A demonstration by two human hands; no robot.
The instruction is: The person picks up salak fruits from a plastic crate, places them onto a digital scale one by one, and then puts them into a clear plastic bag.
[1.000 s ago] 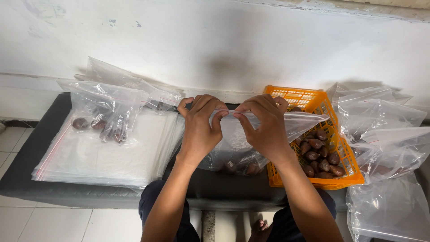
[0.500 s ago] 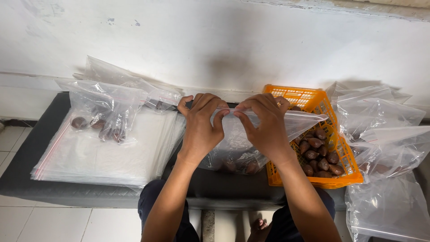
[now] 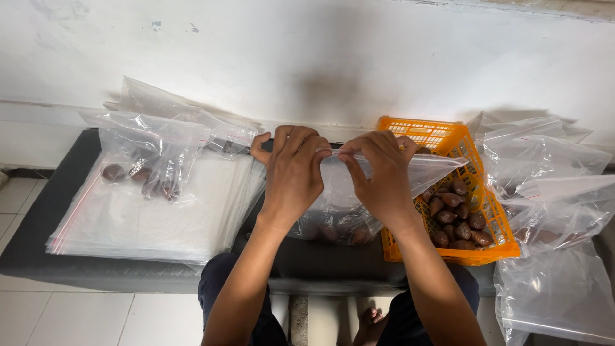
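Left hand [image 3: 293, 172] and right hand [image 3: 382, 174]: fingers pinched on top edge of clear bag [image 3: 339, 211] of brown fruit, held centre over dark bench [image 3: 38, 250]. Orange basket [image 3: 448, 192] of fruit touched bag's right. Stack of flat bags [image 3: 147, 218] left, part-filled bag [image 3: 150, 157] atop. Filled bags [image 3: 551, 192] far right. White wall [image 3: 307, 57] close behind.

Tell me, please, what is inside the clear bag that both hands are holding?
At the bottom of the clear bag lie several brown scaly fruits. The left hand, the right hand and the forearms cover part of the bag, so the full number cannot be counted.
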